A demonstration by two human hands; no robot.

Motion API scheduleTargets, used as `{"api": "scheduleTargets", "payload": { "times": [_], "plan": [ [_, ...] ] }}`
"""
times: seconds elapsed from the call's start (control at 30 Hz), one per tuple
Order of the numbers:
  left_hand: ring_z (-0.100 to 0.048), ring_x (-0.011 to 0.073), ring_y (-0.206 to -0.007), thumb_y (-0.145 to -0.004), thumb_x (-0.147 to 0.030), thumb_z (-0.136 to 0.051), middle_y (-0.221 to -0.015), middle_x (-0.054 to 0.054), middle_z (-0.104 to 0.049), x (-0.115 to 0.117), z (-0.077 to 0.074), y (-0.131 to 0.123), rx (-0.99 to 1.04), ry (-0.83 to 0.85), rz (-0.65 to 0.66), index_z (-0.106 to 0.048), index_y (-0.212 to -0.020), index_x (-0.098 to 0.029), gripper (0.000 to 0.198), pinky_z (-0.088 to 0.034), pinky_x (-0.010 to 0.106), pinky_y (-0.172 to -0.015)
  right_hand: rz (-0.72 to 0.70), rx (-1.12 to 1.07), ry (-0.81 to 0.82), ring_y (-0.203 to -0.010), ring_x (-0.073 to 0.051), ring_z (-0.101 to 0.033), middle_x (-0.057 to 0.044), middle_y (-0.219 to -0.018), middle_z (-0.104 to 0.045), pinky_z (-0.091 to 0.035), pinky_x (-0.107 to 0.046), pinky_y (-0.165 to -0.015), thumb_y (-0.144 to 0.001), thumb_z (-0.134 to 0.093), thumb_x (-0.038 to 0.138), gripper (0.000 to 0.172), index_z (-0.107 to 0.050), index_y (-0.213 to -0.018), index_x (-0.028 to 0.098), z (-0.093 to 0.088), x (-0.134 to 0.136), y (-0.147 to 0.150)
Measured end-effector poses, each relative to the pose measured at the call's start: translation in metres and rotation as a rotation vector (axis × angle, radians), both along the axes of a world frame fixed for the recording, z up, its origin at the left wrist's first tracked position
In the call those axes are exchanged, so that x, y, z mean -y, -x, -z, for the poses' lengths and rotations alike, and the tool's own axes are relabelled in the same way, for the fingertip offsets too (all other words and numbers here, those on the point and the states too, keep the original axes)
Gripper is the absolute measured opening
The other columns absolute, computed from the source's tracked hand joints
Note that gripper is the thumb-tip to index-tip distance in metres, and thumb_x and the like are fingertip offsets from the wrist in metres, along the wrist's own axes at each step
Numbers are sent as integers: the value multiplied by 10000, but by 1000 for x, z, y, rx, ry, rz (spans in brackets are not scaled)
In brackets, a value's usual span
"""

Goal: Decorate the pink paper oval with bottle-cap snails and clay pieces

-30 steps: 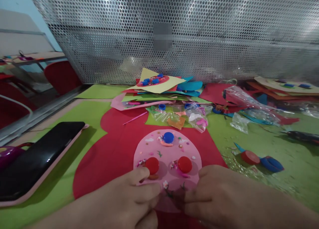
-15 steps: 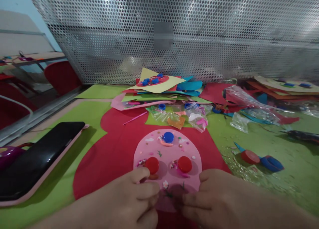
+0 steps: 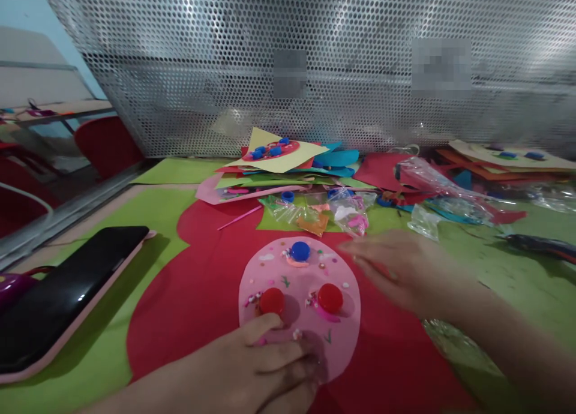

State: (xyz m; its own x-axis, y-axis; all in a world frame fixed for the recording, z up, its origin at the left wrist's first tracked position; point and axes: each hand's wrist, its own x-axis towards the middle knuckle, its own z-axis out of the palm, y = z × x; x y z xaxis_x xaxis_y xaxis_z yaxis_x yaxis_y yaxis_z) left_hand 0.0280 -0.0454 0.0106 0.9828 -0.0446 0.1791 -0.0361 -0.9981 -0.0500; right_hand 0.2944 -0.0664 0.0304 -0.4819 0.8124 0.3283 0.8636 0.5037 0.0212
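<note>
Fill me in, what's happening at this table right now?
A person is working bare-handed on a paper craft. The left hand lies over the lower part of a pink paper circle, its thumb by one of two red caps. The right hand is by the circle's upper right edge, over red paper; whether it holds anything is unclear. A blue cap sits near the circle's top.

- Flat red paper gives passage between phone and pink disc;
- plastic packets and paper stack obstruct beyond;
- perforated metal panel bars the rear.
</note>
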Motion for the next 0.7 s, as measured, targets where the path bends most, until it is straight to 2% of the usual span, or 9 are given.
{"api": "scheduleTargets", "payload": {
  "times": [0.1, 0.2, 0.33, 0.5, 0.6, 0.7],
  "plan": [
    [-456, 101, -1169, -954, -204, -343, -1183, -42, -608, 1, 4, 2, 14, 49, -44, -509, -1195, -192, 293, -149, 245, -1070, 308, 78, -30, -955, -253, -600, -115, -1082, -652, -471, -386, -802, -872, -371, 241, 340, -607, -1086, 122, 15, -18, -12],
    [-484, 128, -1151, -957, -171, -289, -1198, -18, -599, 3, 1, 2, -25, 79, -55, -500, -1205, -168, 326, -197, 289, -1063, 476, 168, 53, -964, -279, -587, -137, -1091, -638, -472, -396, -797, -848, -436, 254, 336, -602, -1094, 97, 29, -28, -17],
    [-475, 154, -1174, -943, -157, -299, -1267, 5, -543, 1, -10, 0, -163, 57, 24, -469, -1234, -134, 338, -281, 294, -1024, 522, 202, 99, -906, -272, -610, -129, -993, -668, -486, -369, -735, -847, -480, 264, 313, -609, -1084, 106, 38, -32, -16],
    [-416, 162, -1236, -948, -188, -292, -1358, -5, -430, 0, -19, 2, -234, 46, 39, -402, -1294, -143, 366, -300, 291, -1026, 566, 220, 116, -879, -248, -621, -103, -937, -678, -475, -308, -652, -868, -450, 227, 246, -645, -993, 143, 36, -33, -13],
    [-433, 159, -1224, -948, -175, -311, -1344, -4, -441, -1, -25, -1, -272, 39, 58, -375, -1318, -131, 378, -335, 266, -1003, 601, 222, 126, -787, -231, -638, -90, -835, -687, -452, -289, -575, -840, -460, 153, 214, -671, -873, 155, 31, -32, -14],
    [-488, 171, -1177, -941, -160, -319, -1304, -2, -483, -2, -28, -8, -314, 27, 60, -431, -1284, -125, 363, -399, 258, -942, 638, 214, 116, -720, -229, -646, -85, -779, -691, -427, -289, -525, -844, -453, 154, 229, -681, -820, 172, 27, -29, -17]
  ]
}}
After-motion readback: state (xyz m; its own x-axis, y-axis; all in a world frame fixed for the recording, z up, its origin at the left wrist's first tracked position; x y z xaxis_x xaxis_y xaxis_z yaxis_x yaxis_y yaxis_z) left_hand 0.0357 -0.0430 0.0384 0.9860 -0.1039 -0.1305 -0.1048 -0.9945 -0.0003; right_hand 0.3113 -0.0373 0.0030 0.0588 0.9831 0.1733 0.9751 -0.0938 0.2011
